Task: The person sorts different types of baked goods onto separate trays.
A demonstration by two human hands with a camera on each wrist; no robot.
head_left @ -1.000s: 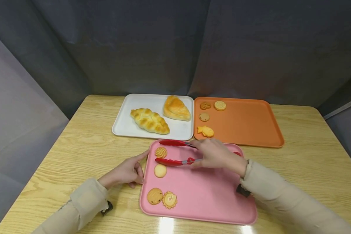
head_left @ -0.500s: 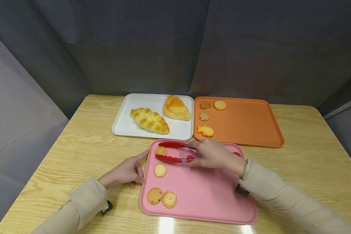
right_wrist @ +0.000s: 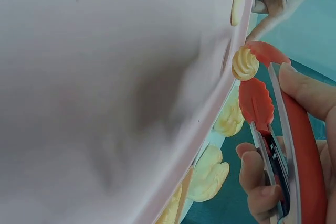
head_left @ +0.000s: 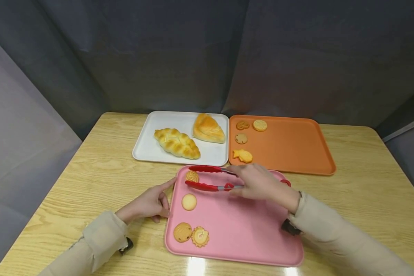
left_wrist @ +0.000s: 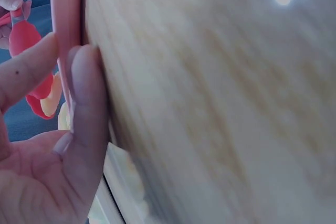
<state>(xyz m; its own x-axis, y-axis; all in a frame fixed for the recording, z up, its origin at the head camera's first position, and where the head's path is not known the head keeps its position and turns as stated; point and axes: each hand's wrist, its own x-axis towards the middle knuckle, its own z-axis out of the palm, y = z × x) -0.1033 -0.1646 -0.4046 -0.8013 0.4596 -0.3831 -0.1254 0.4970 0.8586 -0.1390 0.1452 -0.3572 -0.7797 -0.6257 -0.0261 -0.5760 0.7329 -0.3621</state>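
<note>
My right hand [head_left: 255,182] grips red-tipped tongs [head_left: 207,187] above the pink tray [head_left: 241,230]. Between the tongs' tips sits a swirl cookie [right_wrist: 245,63], which looks raised in the right wrist view. My left hand [head_left: 148,201] is at the tray's left edge. Its index finger lies along the upper left corner, while the thumb and a curled finger pinch the rim in the left wrist view. Along the tray's left side lie a plain round cookie [head_left: 189,202], a brown round cookie [head_left: 183,232] and a scalloped tart cookie [head_left: 200,236].
Behind the pink tray, a white tray [head_left: 143,151] bears a braided bread [head_left: 177,143] and a triangular pastry [head_left: 208,128]. Beside it an orange tray [head_left: 289,145] carries several small cookies, including a fish-shaped one [head_left: 243,155]. Dark cloth [head_left: 200,57] hangs behind the wooden table [head_left: 100,161].
My right hand brought the tongs' tips round the swirl cookie, then shifted slightly right with it. The cookie is now a little farther right and back. The left hand stayed in place.
</note>
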